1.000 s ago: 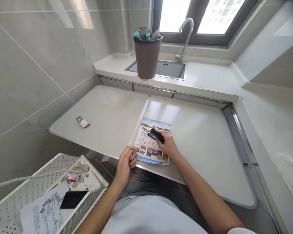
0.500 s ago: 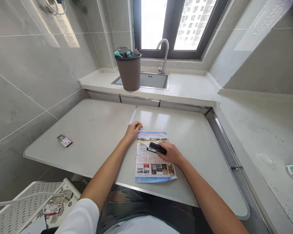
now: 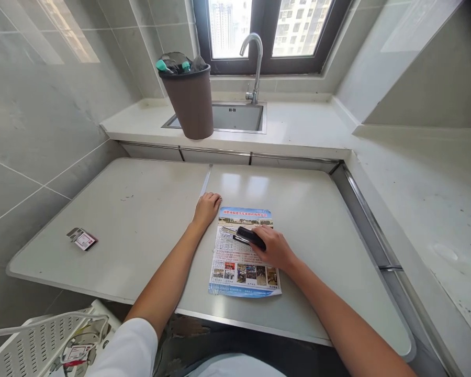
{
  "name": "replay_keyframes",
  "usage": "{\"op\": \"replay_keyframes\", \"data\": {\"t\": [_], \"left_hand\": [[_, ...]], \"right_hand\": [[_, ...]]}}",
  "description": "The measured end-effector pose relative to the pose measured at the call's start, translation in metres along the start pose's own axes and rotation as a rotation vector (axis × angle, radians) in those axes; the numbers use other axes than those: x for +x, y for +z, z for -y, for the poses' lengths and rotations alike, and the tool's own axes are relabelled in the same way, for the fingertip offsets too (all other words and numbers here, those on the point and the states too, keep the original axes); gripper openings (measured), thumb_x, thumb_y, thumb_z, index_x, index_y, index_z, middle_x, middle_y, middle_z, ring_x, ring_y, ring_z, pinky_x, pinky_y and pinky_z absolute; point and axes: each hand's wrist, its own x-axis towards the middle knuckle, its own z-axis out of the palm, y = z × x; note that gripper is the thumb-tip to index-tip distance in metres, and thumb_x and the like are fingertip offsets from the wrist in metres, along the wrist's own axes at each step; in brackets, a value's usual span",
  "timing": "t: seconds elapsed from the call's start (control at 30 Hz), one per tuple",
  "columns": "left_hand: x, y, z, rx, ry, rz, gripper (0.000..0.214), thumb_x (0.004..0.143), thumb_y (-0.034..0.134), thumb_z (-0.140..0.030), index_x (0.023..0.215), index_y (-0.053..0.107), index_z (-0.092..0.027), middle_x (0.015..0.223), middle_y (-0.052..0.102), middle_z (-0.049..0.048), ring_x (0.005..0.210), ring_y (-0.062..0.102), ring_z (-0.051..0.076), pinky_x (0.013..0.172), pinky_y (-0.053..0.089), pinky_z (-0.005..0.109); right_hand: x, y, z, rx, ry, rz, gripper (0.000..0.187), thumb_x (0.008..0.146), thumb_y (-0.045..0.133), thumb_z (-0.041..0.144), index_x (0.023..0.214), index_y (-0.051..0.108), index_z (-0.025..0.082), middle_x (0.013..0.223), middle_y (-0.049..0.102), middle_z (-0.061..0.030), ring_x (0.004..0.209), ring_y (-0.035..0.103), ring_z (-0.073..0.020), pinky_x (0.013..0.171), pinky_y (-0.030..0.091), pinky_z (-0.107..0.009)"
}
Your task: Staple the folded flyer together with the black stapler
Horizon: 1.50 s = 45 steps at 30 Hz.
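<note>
Black and bright metal make up the stapler [image 3: 251,237], which is over the upper middle of the printed leaflet [image 3: 245,262], its nose aimed at about ten o'clock. The right grip [image 3: 275,247] comes in from four o'clock and is wrapped around the stapler's back end; whether the stapler presses on the paper, I cannot tell. The left grip [image 3: 206,209] is loosely curled on the pale counter [image 3: 317,262], just beside the leaflet's eleven o'clock corner; I cannot tell whether it has hold of anything.

The stapler looks fairly light but stiff, with a smooth body that may slide a little in the palm, and the best hold seems to be its broad black back, clear of the metal nose. The leaflet should be light, limp and easily creased, best taken flat by a side edge, away from its five o'clock corner, which looks slightly curled. A small packet [image 3: 84,241] lies well apart, towards nine o'clock on the counter
</note>
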Motion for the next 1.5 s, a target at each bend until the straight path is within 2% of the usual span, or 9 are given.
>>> {"op": "replay_keyframes", "data": {"t": [0.27,0.43,0.57,0.77,0.87,0.93,1.13,1.3,1.5], "left_hand": [[0.003,0.002,0.008,0.047,0.049,-0.087,0.017,0.103,0.059,-0.023,0.097,0.074,-0.022,0.108,0.071,0.0126,0.105,0.061,0.032,0.1,0.05,0.049],[-0.002,-0.002,-0.008,-0.043,0.097,-0.143,0.02,0.108,0.054,-0.026,0.108,0.072,-0.02,0.111,0.071,0.0128,0.106,0.062,0.03,0.099,0.05,0.045],[-0.016,-0.002,-0.038,-0.224,0.175,-0.057,0.03,0.112,0.044,-0.027,0.134,0.064,-0.021,0.102,0.07,0.0081,0.1,0.064,0.025,0.094,0.051,0.04],[-0.03,-0.006,-0.07,-0.208,0.406,0.145,0.035,0.115,0.035,-0.032,0.123,0.068,-0.022,0.108,0.067,0.0125,0.103,0.06,0.028,0.097,0.05,0.043],[-0.03,-0.006,-0.069,-0.144,0.476,0.265,0.036,0.115,0.038,-0.033,0.136,0.065,-0.023,0.114,0.071,0.0135,0.108,0.062,0.029,0.1,0.049,0.044],[-0.028,-0.005,-0.066,-0.124,0.469,0.259,0.034,0.114,0.044,-0.034,0.14,0.062,-0.021,0.116,0.074,0.0129,0.108,0.064,0.029,0.101,0.048,0.044],[-0.026,-0.003,-0.061,-0.147,0.406,0.244,0.021,0.11,0.058,-0.035,0.117,0.074,-0.024,0.114,0.079,0.01,0.113,0.066,0.029,0.107,0.047,0.046],[-0.025,0.001,-0.063,-0.193,0.44,0.302,0.016,0.105,0.066,-0.035,0.109,0.078,-0.025,0.123,0.081,0.0072,0.116,0.066,0.029,0.108,0.045,0.048],[-0.024,0.007,-0.063,-0.182,0.374,0.341,0.014,0.1,0.07,-0.032,0.106,0.08,-0.025,0.12,0.082,0.0076,0.112,0.069,0.029,0.102,0.047,0.047]], "right_hand": [[0.0,-0.011,-0.02,0.045,0.038,-0.057,0.023,0.092,0.068,0.02,0.115,0.067,0.024,0.114,0.077,-0.0124,0.105,0.07,-0.0323,0.091,0.058,-0.047],[-0.001,-0.017,-0.026,0.101,0.059,-0.143,0.027,0.092,0.068,0.021,0.119,0.068,0.023,0.11,0.078,-0.0119,0.103,0.072,-0.0323,0.089,0.059,-0.047],[0.0,-0.015,-0.03,0.122,0.076,-0.191,0.028,0.092,0.067,0.021,0.12,0.069,0.023,0.11,0.079,-0.011,0.104,0.072,-0.0327,0.09,0.058,-0.047],[0.004,-0.012,-0.038,0.126,0.14,-0.182,0.029,0.087,0.07,0.02,0.116,0.071,0.023,0.107,0.078,-0.0099,0.102,0.071,-0.0318,0.09,0.057,-0.044],[0.005,-0.011,-0.039,0.121,0.136,-0.187,0.029,0.088,0.07,0.021,0.117,0.071,0.022,0.108,0.077,-0.0105,0.103,0.07,-0.0319,0.09,0.057,-0.045],[0.006,-0.01,-0.04,0.123,0.127,-0.182,0.029,0.088,0.07,0.021,0.117,0.071,0.022,0.109,0.077,-0.0113,0.103,0.07,-0.0321,0.09,0.058,-0.045],[0.008,-0.009,-0.04,0.142,0.111,-0.166,0.025,0.089,0.07,0.022,0.113,0.071,0.022,0.109,0.075,-0.0111,0.102,0.07,-0.031,0.089,0.057,-0.043],[0.008,-0.009,-0.04,0.15,0.114,-0.159,0.022,0.088,0.07,0.022,0.11,0.071,0.022,0.106,0.074,-0.0109,0.1,0.069,-0.0307,0.088,0.057,-0.043],[0.009,-0.009,-0.04,0.148,0.118,-0.161,0.026,0.086,0.071,0.02,0.112,0.071,0.023,0.108,0.075,-0.0104,0.102,0.069,-0.0307,0.088,0.057,-0.042]]}}
